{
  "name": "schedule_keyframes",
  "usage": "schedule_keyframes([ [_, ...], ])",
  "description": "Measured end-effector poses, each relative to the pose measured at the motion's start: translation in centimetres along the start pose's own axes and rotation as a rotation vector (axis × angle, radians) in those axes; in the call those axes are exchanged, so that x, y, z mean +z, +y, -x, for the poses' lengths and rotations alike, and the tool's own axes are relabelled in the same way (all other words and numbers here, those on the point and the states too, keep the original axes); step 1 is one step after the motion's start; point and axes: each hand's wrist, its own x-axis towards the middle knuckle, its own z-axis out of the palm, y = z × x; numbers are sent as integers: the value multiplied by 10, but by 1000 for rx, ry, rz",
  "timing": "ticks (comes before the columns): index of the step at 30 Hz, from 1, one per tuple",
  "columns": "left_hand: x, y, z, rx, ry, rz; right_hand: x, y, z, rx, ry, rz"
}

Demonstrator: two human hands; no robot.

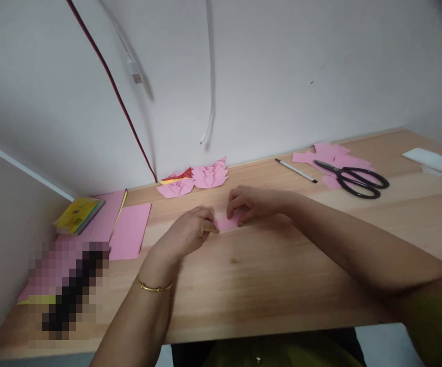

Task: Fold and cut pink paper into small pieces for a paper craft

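Observation:
A small strip of pink paper (227, 223) lies on the wooden table between my two hands. My left hand (198, 227), with a gold bracelet at the wrist, has its fingers closed at the strip's left end. At the right end, the curled fingers and thumb of my right hand (242, 204) grip the paper. Fingers cover both ends of the strip, so any folds there are hidden. Just behind, against the wall, stand folded pink paper pieces (210, 175), one with a red and yellow part (177, 177).
Black-handled scissors (353, 181) rest on pink paper scraps (326, 153) at the back right, near a white pen (296, 171). Pink sheets (129, 232) and a yellow packet (79, 215) lie left. Cables hang down the wall. A blurred-out dark object (76, 290) lies front left.

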Motion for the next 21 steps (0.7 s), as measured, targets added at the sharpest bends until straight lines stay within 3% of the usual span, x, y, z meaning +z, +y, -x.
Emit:
schedule_keyframes([
  [21,-2,-2,5,0,-14,41,-4,1,4,4,-56,3],
])
